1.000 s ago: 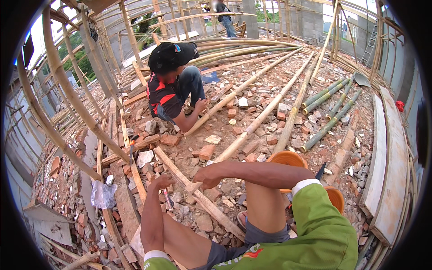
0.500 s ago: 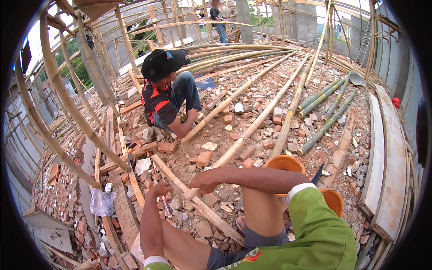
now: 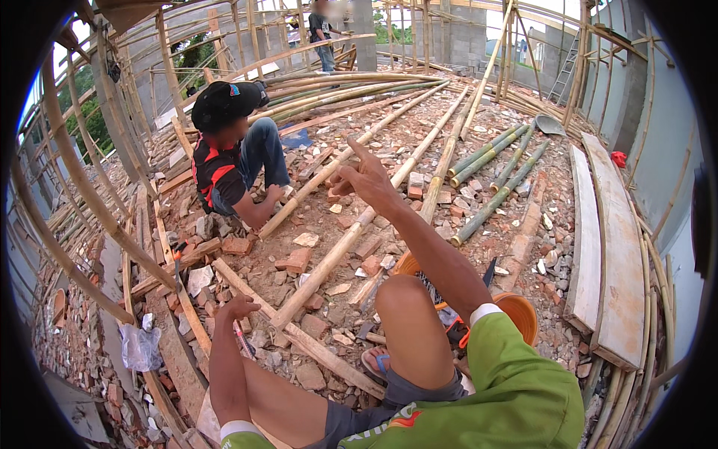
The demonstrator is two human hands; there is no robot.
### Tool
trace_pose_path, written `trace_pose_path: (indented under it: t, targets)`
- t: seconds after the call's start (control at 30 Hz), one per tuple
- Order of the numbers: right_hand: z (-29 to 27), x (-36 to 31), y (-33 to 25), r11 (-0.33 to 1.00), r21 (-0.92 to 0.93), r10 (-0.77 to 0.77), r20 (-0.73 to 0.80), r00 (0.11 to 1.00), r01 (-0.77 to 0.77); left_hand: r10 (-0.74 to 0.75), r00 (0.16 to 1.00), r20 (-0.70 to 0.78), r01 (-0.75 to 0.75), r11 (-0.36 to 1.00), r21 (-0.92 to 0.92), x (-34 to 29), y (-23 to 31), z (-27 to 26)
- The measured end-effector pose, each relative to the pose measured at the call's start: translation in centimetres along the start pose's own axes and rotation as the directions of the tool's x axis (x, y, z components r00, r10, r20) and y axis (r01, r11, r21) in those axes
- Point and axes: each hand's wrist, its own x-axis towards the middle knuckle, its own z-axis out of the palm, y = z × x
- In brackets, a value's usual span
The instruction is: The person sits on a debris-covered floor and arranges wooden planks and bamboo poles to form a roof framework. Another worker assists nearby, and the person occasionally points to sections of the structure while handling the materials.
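My right hand (image 3: pixel 364 179) is raised in front of me, index finger stretched out and the others loosely bent, holding nothing. It is seen over a long pale bamboo pole (image 3: pixel 336 256). My left hand (image 3: pixel 238 307) hangs low beside my left knee, with fingers extended to the right over a shorter wooden pole (image 3: pixel 299 338). Just under it is a thin red-and-white object (image 3: pixel 243 340), whose kind I cannot make out. The long pole's near end rests on or beside the shorter pole. Opposite me, a person (image 3: pixel 232 161) in a black cap squats beside another bamboo pole (image 3: pixel 329 173).
Broken brick and rubble cover the ground. Orange buckets (image 3: pixel 521 314) stand by my right knee. Green bamboo lengths (image 3: pixel 501 196) and wooden planks (image 3: pixel 617 254) lie to the right. Bamboo scaffolding (image 3: pixel 112 213) rises at left. Another person (image 3: pixel 320 37) stands far back.
My right hand has lifted from the near end of the long pole, moving up and forward with its index finger extended. My left hand stays low. The view has shifted rightward.
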Motion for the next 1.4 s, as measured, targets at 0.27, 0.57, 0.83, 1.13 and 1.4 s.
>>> trace_pose_path:
  t: [0.27, 0.57, 0.83, 1.13, 1.4]
  targets:
    - [-11.1, -10.3, 1.4, 0.899, -0.302, 0.304, -0.093, 0.948, -0.318, 0.181, 0.983, -0.040, -0.180, 0.984, 0.014, 1.9, 1.3, 1.0]
    - [-19.8, -10.8, -3.8, 0.911, -0.275, 0.238, -0.259, 0.936, -0.308, 0.154, 0.979, -0.135, -0.127, 0.974, 0.186, -3.7, 4.4, 1.2]
    - [-22.0, -6.8, -8.7, 0.868, -0.442, 0.084, -0.318, 0.944, -0.226, 0.256, 0.949, -0.183, -0.166, 0.901, 0.400, -6.8, 2.3, 0.8]
    - [-25.8, 1.2, -7.0, 0.783, -0.593, -0.030, -0.337, 0.941, -0.187, 0.075, 0.992, -0.099, -0.030, 0.920, 0.392, -10.6, 3.9, -0.5]
    - [-25.3, 7.5, -2.5, 0.697, -0.681, 0.013, -0.303, 0.953, -0.226, -0.022, 0.966, -0.258, 0.174, 0.791, 0.586, -11.7, 5.4, -9.3]
